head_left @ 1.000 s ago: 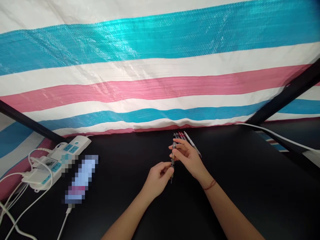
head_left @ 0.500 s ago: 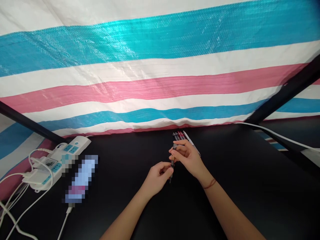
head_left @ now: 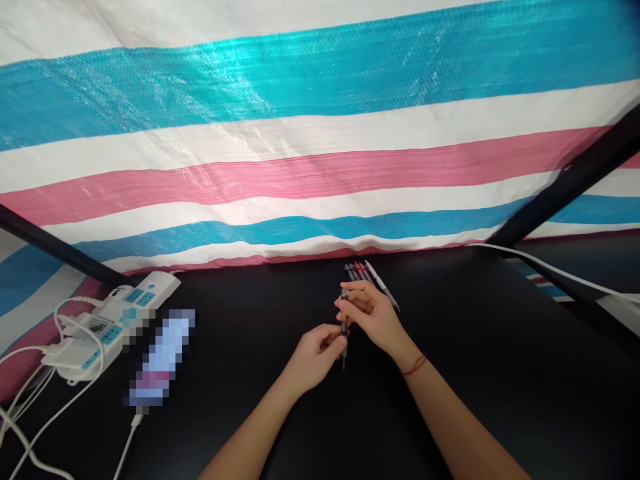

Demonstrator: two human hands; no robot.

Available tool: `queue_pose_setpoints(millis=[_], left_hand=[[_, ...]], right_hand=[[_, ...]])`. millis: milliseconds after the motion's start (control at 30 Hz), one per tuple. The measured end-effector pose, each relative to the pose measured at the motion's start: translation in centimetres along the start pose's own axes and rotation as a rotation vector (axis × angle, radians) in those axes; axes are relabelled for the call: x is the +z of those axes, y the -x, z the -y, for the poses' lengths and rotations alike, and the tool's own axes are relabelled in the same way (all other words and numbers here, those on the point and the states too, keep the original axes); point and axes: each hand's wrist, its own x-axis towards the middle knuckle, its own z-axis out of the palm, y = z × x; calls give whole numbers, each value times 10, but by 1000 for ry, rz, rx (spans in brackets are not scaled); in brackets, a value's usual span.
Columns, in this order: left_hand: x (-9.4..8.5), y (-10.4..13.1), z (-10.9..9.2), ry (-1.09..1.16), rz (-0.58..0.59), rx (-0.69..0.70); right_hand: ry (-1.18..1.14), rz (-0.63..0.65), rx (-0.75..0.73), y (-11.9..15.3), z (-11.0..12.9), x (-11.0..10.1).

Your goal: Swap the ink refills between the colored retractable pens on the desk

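Observation:
Between both hands a slim dark pen [head_left: 344, 324] stands nearly upright, its pointed tip [head_left: 344, 364] facing down toward me. My left hand [head_left: 317, 353] pinches the lower part of the barrel between thumb and fingers. Higher up, my right hand [head_left: 371, 312] grips the upper barrel, with its thumb and fingertips closed round it. Part of the barrel is covered by the fingers. Just beyond my right hand several dark and red pens [head_left: 358, 271] lie side by side, with a white pen [head_left: 382, 285] at their right.
At the left a white power strip [head_left: 159, 288] with plugs and cables lies near a phone [head_left: 163, 357] on a charging cable [head_left: 126, 443]. Behind the black table [head_left: 240, 313] hangs a striped sheet [head_left: 320, 180]. Black poles [head_left: 565, 180] slant at both sides, and a white cable [head_left: 550, 265] runs right.
The pen has straightened to a more vertical tilt. My right hand has shifted slightly left, while my left hand stays almost where it was.

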Motion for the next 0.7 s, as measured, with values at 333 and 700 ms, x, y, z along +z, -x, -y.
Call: queue_pose_setpoints(millis=[333, 700], left_hand=[[0, -1, 4, -7, -2, -7], [-1, -1, 2, 26, 30, -19]], right_hand=[[8, -3, -20, 0, 0, 0], [37, 16, 22, 0, 2, 0]])
